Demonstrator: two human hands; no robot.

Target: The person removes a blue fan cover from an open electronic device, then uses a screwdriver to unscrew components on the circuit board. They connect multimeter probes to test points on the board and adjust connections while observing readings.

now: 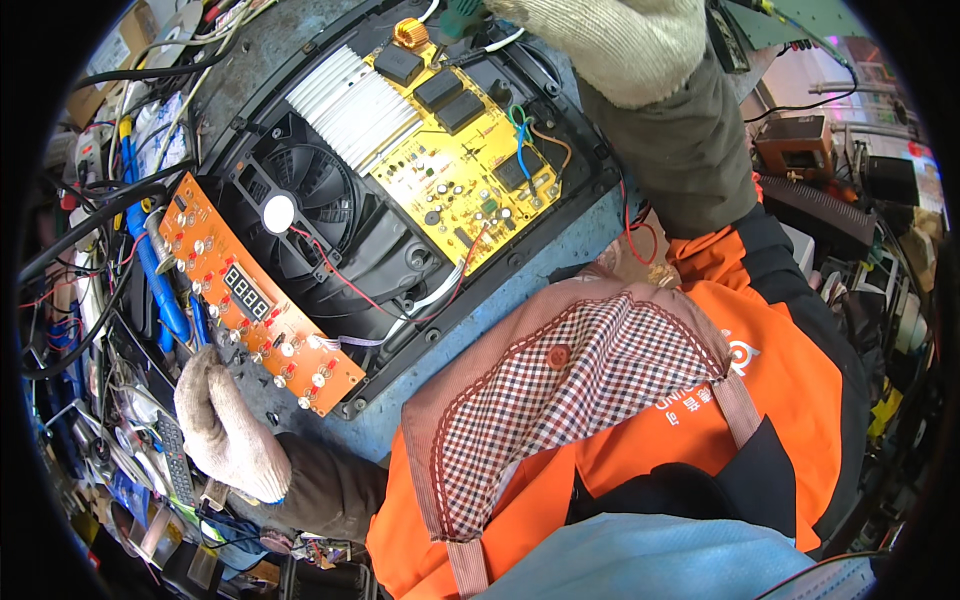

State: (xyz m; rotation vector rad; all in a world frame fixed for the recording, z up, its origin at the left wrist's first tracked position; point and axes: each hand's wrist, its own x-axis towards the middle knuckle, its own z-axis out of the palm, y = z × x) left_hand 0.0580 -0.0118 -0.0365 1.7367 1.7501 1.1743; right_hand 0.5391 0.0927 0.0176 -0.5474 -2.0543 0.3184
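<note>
Left forearm [335,490]: dark-sleeved, coming in from the lower edge, angled up and leftward, low beside the bench [400,395].
Right forearm [680,140]: also dark-sleeved, stretched from the right toward the top edge, passing over the far right corner of the housing.
Black housing [372,235]: lying open on the blue bench in front of the body, insides facing up; turned aslant, near edge climbing from lower left to upper right.
Yellow circuit board [465,165]: fixed in the right part of the housing, component side up, long axis from upper left to lower right.
White heat sink [350,110]: against the board's left side, fins along the same slant.
Fan [322,190]: left of the heat sink, facing up.
Orange display board [262,300]: over the housing's left edge, digits upward, long axis from upper left to lower right; joined near the lower end to a pale lead [362,341].
Left hand [228,432]: gloved, fingers drawn together and pointing up, tips at the lower end of a slim blue tool [201,322]; cannot tell whether pinching it.
Right hand [620,45]: gloved, above the housing's far edge, partly cut off by the frame, near a dark green object [460,18]; cannot tell finger spread or grip.
</note>
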